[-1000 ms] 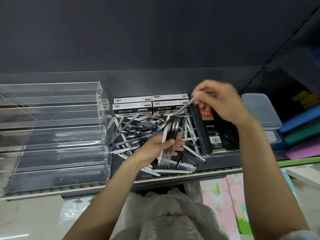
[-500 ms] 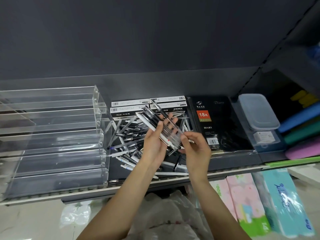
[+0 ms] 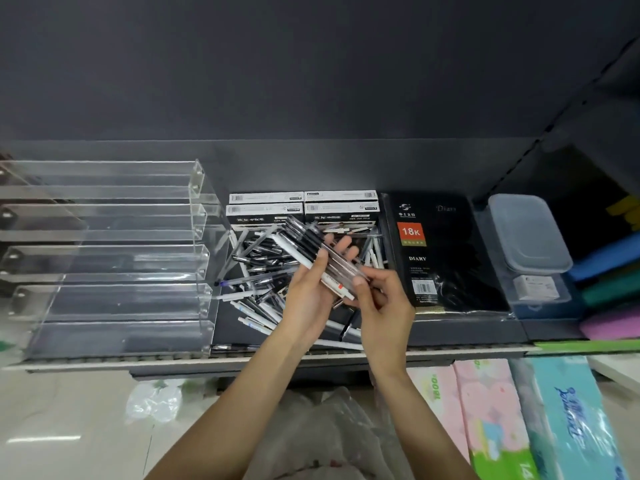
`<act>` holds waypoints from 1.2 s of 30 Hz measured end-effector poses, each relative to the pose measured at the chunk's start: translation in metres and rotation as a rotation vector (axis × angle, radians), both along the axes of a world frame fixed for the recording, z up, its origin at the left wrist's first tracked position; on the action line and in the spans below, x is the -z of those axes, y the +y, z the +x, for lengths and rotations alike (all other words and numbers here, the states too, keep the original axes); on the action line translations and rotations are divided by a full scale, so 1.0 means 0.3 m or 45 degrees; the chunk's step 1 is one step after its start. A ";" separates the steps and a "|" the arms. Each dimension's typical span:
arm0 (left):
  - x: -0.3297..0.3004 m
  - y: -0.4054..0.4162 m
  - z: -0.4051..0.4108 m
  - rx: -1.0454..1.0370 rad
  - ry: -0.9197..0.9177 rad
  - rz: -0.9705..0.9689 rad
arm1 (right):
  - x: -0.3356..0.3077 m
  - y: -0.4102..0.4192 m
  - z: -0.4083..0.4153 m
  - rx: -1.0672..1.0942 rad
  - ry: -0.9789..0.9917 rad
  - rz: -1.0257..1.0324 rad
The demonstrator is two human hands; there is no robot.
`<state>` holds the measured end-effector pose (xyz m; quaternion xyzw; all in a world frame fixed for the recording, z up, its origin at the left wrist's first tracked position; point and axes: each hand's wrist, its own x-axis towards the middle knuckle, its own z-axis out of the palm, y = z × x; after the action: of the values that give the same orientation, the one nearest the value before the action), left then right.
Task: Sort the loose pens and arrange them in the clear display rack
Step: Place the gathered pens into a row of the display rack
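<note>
Dark shelf [image 3: 450, 332], "18K DIARY" notebook [image 3: 436, 251], hands – left [image 3: 313, 285], right [image 3: 382, 306] – gripping pens [image 3: 320, 254]

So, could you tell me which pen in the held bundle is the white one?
In the bundle that the left hand holds, it is the white pen on the left edge; the others look clear or black.

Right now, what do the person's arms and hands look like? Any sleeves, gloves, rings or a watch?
Both forearms are bare up to the frame's bottom edge, with no sleeves showing. The left hand and the right hand wear no gloves. No ring, watch or bracelet shows on either wrist or on the visible fingers. The nails look short and plain, as far as the picture shows.
</note>
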<state>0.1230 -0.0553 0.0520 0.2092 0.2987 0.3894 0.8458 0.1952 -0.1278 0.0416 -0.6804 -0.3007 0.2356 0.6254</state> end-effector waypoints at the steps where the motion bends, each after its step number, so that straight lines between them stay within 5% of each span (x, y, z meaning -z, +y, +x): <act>1: -0.001 0.005 -0.024 -0.007 0.030 0.011 | 0.000 0.003 -0.008 -0.049 0.007 0.012; 13: -0.024 0.054 -0.501 -0.093 0.631 0.072 | 0.008 0.088 -0.302 -0.709 0.035 -0.108; 19: -0.020 0.114 -0.775 -0.278 0.773 0.215 | -0.022 0.252 -0.491 -0.968 -0.485 -0.199; 27: -0.048 0.334 -1.214 -0.379 0.692 0.261 | -0.104 0.509 -0.821 -0.708 -0.707 -0.088; 36: -0.055 0.518 -1.448 -0.389 0.617 0.139 | -0.215 0.898 -0.820 -0.411 -1.221 -0.081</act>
<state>-0.3113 0.1001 0.0684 0.2939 0.4987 0.4666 0.6688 -0.0509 0.1415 0.1062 -0.6756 -0.6482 -0.0007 0.3513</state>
